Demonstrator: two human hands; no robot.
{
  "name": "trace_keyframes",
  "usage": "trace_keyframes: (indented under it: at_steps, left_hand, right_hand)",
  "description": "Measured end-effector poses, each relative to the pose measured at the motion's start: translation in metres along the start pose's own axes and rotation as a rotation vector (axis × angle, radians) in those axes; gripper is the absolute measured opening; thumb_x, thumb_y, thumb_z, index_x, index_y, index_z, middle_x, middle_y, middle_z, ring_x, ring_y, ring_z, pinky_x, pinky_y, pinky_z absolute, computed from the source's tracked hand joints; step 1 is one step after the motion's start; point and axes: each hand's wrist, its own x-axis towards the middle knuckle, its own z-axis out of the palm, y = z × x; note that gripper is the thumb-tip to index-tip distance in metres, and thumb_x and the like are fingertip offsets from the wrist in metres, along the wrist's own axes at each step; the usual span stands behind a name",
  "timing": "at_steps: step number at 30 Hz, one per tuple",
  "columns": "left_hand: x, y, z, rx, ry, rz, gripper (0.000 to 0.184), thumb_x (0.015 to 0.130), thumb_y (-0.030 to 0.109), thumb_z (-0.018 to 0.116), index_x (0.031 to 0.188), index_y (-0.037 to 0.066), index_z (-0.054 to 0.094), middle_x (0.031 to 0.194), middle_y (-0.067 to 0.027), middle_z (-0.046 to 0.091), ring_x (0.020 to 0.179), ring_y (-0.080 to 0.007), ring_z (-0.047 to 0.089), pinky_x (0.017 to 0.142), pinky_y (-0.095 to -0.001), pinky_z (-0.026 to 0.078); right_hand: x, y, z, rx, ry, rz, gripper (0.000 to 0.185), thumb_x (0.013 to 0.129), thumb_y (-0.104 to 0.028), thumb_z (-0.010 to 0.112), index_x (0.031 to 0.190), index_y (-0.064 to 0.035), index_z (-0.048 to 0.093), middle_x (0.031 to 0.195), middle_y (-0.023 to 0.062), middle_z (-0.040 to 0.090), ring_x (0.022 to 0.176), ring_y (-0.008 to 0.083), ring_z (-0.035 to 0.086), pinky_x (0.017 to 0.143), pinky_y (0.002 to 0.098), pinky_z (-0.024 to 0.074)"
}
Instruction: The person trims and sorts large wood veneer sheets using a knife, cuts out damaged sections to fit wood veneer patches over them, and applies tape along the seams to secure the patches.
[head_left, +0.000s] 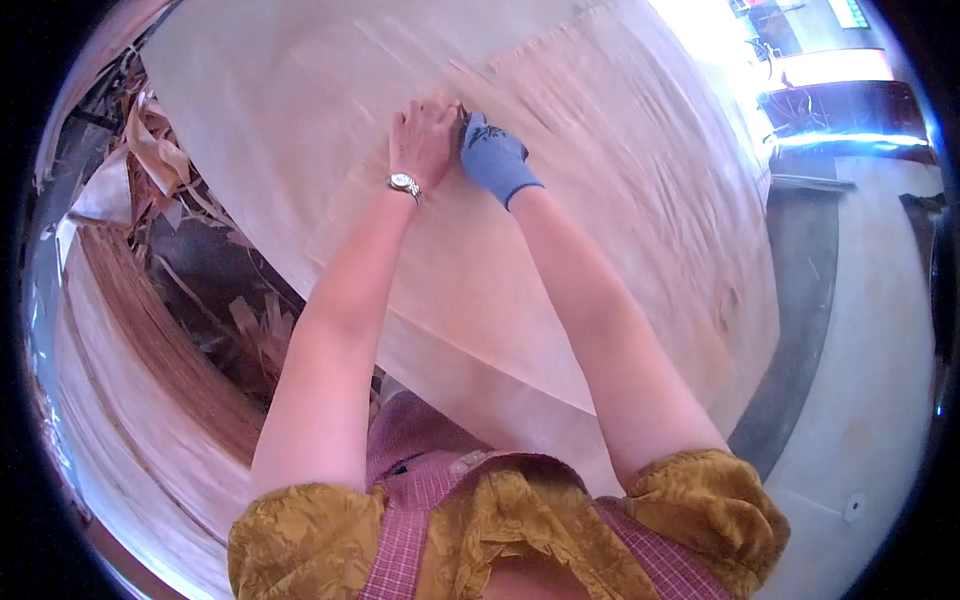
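Observation:
A broad, pale wood veneer sheet (620,230) lies in front of me, its surface rippled on the right. My left hand (425,140), bare and with a watch (404,183) at the wrist, rests flat on the veneer with its fingers stretched out. Right beside it, my right hand (492,157) in a blue glove is closed and low over the sheet. Something small and dark shows at its fingertips, too small to name. A straight seam or sheet edge (510,375) crosses the veneer closer to my body.
On the left stands a thick stack of veneer sheets (150,330). Torn veneer scraps (160,150) lie in the dark gap between it and my sheet. To the right are a grey strip (800,300) and a pale surface (875,380), with a dark red machine part (850,115) beyond.

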Motion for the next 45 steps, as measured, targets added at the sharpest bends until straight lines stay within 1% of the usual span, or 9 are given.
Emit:
trace_keyframes:
  at_steps: [10,14,16,18,21,24,33,39,45]
  left_hand:
    - [0.007,0.016,-0.003,0.009,-0.143,-0.017,0.046,0.09,0.02,0.049,0.135,0.021,0.051,0.144,-0.002,0.046,0.126,-0.0286,0.045,0.099,-0.0489,0.038]
    - [0.005,0.02,-0.015,-0.121,-0.195,-0.013,0.049,0.088,0.016,0.05,0.137,0.02,0.049,0.144,-0.0026,0.046,0.127,-0.029,0.044,0.099,-0.0518,0.037]
    - [-0.051,0.045,-0.019,-0.048,-0.186,0.233,0.052,0.088,0.014,0.048,0.14,0.018,0.047,0.145,-0.0049,0.046,0.128,-0.0302,0.043,0.101,-0.0519,0.036]
    - [-0.091,0.086,-0.073,-0.42,-0.514,0.099,0.058,0.089,0.024,0.057,0.144,0.018,0.042,0.146,-0.0076,0.044,0.132,-0.0309,0.04,0.105,-0.0514,0.034]
    - [-0.133,0.083,-0.047,-0.225,-0.357,0.162,0.075,0.082,0.037,0.069,0.147,0.015,0.038,0.149,-0.0098,0.041,0.136,-0.0316,0.036,0.109,-0.0494,0.031]
    - [-0.125,0.078,-0.03,-0.1,-0.364,0.262,0.088,0.074,0.047,0.075,0.146,0.013,0.038,0.151,-0.0108,0.037,0.139,-0.0314,0.033,0.112,-0.0483,0.028]
    - [-0.207,0.212,-0.079,-0.032,-0.446,0.225,0.086,0.075,0.044,0.075,0.146,0.012,0.038,0.151,-0.0143,0.036,0.141,-0.0312,0.029,0.115,-0.0471,0.025]
    - [-0.207,0.219,-0.072,0.017,-0.527,0.193,0.087,0.075,0.045,0.074,0.146,0.011,0.037,0.149,-0.0159,0.038,0.141,-0.0315,0.03,0.113,-0.0466,0.028]
    - [-0.274,0.459,-0.074,-0.035,-0.449,0.279,0.095,0.067,0.046,0.081,0.147,0.018,0.039,0.15,-0.0178,0.036,0.136,-0.0356,0.035,0.113,-0.0475,0.027]
  right_hand:
    - [-0.181,0.039,0.108,0.147,0.206,-0.265,0.045,0.092,-0.016,0.045,0.131,0.0063,0.038,0.08,0.0208,0.069,0.063,0.0351,0.07,0.044,0.0558,0.0493]
    - [-0.236,0.021,0.093,0.146,-0.007,-0.091,0.051,0.091,-0.015,0.047,0.136,0.0063,0.036,0.081,0.0195,0.07,0.063,0.0343,0.07,0.045,0.0555,0.0497]
    - [-0.243,0.017,0.07,0.174,-0.138,0.025,0.045,0.094,-0.018,0.045,0.133,0.0025,0.038,0.083,0.0191,0.07,0.064,0.0351,0.069,0.047,0.0547,0.0504]
    - [-0.237,0.02,0.075,0.262,-0.213,0.13,0.036,0.098,-0.025,0.041,0.127,-0.0038,0.043,0.087,0.0186,0.069,0.064,0.0374,0.068,0.051,0.0528,0.051]
    - [-0.28,0.038,0.123,0.045,0.063,-0.089,0.036,0.098,-0.023,0.04,0.129,-0.0055,0.041,0.082,0.019,0.07,0.064,0.0354,0.069,0.047,0.0552,0.0488]
    - [-0.334,0.089,0.102,0.31,-0.222,0.001,0.028,0.094,-0.016,0.043,0.119,-0.0052,0.046,0.083,0.0158,0.071,0.066,0.0314,0.07,0.048,0.0535,0.0488]
    - [-0.419,0.182,0.144,0.224,-0.068,-0.211,0.019,0.093,-0.018,0.047,0.109,-0.0086,0.05,0.071,0.0128,0.067,0.061,0.0328,0.068,0.046,0.0492,0.046]
    - [-0.547,0.358,0.151,0.182,-0.206,-0.236,0.015,0.089,-0.016,0.05,0.104,-0.0105,0.052,0.071,0.0114,0.067,0.058,0.0306,0.066,0.047,0.0472,0.0455]
    - [-0.567,0.382,0.191,0.17,-0.02,-0.289,0.016,0.089,-0.018,0.05,0.103,-0.0108,0.054,0.071,0.0118,0.066,0.057,0.0301,0.065,0.046,0.0459,0.0436]
